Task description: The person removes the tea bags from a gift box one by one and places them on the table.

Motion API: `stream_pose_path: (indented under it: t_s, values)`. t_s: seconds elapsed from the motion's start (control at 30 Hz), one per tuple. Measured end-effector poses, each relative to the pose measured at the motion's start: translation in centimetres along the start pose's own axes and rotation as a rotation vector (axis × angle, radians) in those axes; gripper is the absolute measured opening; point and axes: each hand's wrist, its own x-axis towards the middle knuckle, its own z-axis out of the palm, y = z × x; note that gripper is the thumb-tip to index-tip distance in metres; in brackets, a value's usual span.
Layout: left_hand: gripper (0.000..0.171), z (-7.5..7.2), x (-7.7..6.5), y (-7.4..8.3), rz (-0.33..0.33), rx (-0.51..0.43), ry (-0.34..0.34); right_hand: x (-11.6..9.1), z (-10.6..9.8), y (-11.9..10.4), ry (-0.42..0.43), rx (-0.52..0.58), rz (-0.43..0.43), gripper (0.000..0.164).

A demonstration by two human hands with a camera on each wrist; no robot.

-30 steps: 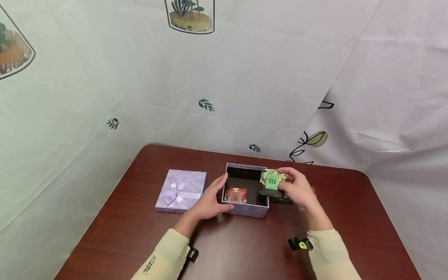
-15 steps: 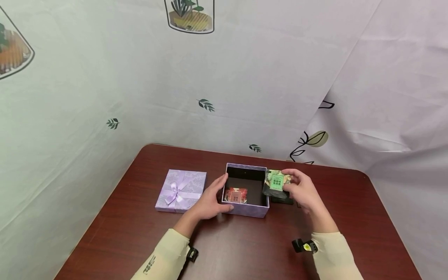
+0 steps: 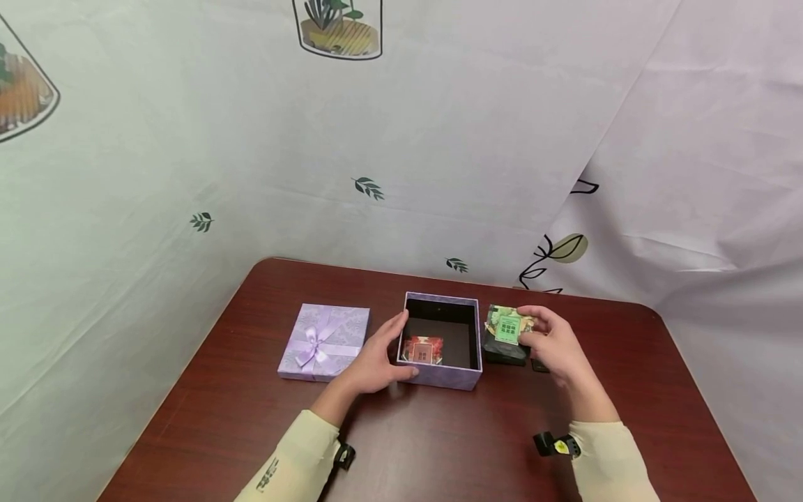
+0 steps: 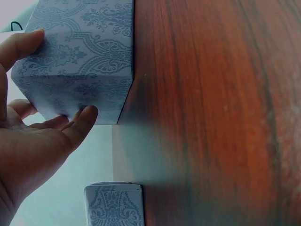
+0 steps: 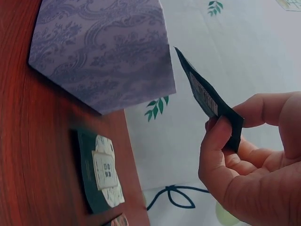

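Pinching a green packet (image 3: 507,328) right of frame center: right hand (image 3: 555,345), left hand (image 3: 375,360) just resting spread fingers on the purple box (image 3: 447,378).

Dark packet (image 5: 203,96): pinched by right hand (image 5: 256,176) | purple box (image 5: 101,52): stood on worktop (image 5: 37,146) | second packet (image 5: 104,169): laid near worktop's edge
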Motion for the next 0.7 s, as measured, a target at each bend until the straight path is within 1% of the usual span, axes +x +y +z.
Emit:
stream_pose_path:
  t_s: [0.4, 0.7]
  values:
    - [0.104, 0.0, 0.0, 0.1, -0.004, 0.001, -0.006, -0.2, -0.9, 0.2, 0.000, 0.015, 0.022, 0.051]
    - [0.103, 0.0, -0.1, 0.0, 0.000, -0.003, 0.003, -0.6, -1.5, 0.6, 0.013, 0.015, 0.026, 0.051]
